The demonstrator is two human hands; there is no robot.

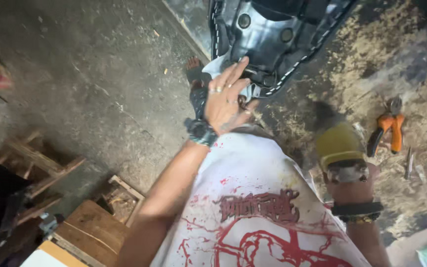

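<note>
From the head view, we look straight down our own chest, over a white shirt (258,207) with red print, to a rough concrete floor (100,89).

Our left hand (226,101) lies in the middle of the frame, fingers spread and flat, pressing on the edge of a black moulded seat base (268,34) that fills the top centre. The grip is open: nothing is clasped, and the palm seems only to pin the piece down so it does not slide. Rings show on the fingers and a dark watch (201,132) sits on the wrist. Under the fingers a pale grey cover (218,66) is folded over the base's rim, beside a row of white stitches or staples (292,69) along the edge; the flat hand looks placed to keep that cover pulled tight there.

Our right hand (352,185), at lower right, is closed round a yellow tool (339,146) with a metal collar, held upright and blurred. It hangs well apart from the base, near the frame's right side.

Orange-handled pliers (389,128) lie on the sawdust-strewn floor at the right, within reach. Wooden pieces and a stool (40,168) stand at lower left, and a foot in a dark sandal (196,79) shows just left of the base.
</note>
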